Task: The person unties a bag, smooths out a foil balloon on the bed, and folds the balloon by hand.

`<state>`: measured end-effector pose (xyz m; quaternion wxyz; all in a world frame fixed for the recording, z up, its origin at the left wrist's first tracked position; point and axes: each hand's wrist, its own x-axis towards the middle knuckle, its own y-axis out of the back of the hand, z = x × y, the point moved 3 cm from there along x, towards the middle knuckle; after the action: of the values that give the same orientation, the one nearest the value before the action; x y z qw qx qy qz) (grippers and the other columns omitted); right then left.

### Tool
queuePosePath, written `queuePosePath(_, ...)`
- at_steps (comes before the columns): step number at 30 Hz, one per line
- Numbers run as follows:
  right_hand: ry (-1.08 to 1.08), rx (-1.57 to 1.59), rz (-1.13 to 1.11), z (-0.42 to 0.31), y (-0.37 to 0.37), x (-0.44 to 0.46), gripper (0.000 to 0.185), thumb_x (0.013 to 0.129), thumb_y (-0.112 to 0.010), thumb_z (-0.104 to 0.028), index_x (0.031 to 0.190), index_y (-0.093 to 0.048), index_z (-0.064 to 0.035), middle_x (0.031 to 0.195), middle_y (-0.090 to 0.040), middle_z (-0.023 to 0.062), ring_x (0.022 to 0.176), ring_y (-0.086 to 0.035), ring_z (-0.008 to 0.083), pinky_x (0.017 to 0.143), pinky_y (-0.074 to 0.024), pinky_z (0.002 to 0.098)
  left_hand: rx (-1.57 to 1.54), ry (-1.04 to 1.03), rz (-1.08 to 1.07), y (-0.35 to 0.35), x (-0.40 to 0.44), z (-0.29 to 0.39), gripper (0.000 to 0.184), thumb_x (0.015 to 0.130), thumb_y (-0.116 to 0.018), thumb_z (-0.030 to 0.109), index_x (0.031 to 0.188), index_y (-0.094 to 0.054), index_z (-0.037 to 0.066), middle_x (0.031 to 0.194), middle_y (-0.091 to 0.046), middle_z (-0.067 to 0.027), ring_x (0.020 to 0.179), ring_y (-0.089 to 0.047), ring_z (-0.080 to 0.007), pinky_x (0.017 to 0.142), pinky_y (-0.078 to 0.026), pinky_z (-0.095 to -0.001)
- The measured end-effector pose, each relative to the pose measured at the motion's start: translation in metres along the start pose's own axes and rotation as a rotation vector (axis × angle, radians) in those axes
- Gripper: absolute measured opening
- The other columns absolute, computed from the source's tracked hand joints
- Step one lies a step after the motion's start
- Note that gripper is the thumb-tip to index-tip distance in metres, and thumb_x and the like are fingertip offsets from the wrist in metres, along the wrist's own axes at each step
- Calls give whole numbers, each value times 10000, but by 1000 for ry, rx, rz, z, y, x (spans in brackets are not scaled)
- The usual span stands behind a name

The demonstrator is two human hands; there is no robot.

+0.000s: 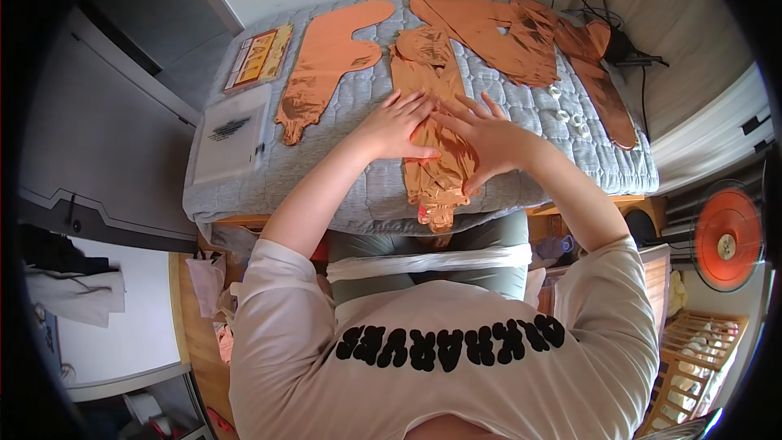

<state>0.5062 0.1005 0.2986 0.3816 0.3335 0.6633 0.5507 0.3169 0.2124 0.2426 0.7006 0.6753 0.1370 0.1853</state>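
A copper-orange foil balloon [440,167], flat and wrinkled, lies lengthwise on the quilted grey bed cover [505,175], its narrow end towards me at the near edge. My left hand [399,126] rests flat on its left side with the fingers spread. On the right side, my right hand [495,137] is also laid on the foil, fingers apart and pointing inward. Both hands are open and grip nothing. To the left is another flat foil balloon [330,53] with a curved outline. Further flat foil balloons lie at the back right [505,41] and far right [599,73].
Several small white rings [562,116] sit right of the balloons. At the bed's left are a yellow-and-red flat box [259,57] and a clear plastic packet [232,134]. Black cables [627,53] hang at the back right. A round orange fan [727,236] stands right.
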Motion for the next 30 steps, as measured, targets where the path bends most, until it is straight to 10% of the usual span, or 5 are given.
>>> queuePosePath(9,201,149,547,33,-15,-28,285,847,-725,-84,1131,-746,-97,1231,-710,77,1170,-652,283,1023,-499,407,-61,-44,72,1,-2,1,1145,827,-620,776,1645,-190,99,1665,-302,-175,1565,-240,-294,1278,-151,-499)
queuePosePath(30,278,6,595,-45,-38,-68,524,790,-738,-119,1306,-658,-69,1315,-663,106,1232,-631,306,1050,-512,420,-52,-124,3,6,-52,45,1077,852,-597,772,1648,-228,149,1706,-240,-79,1580,-194,-291,1277,-131,-534)
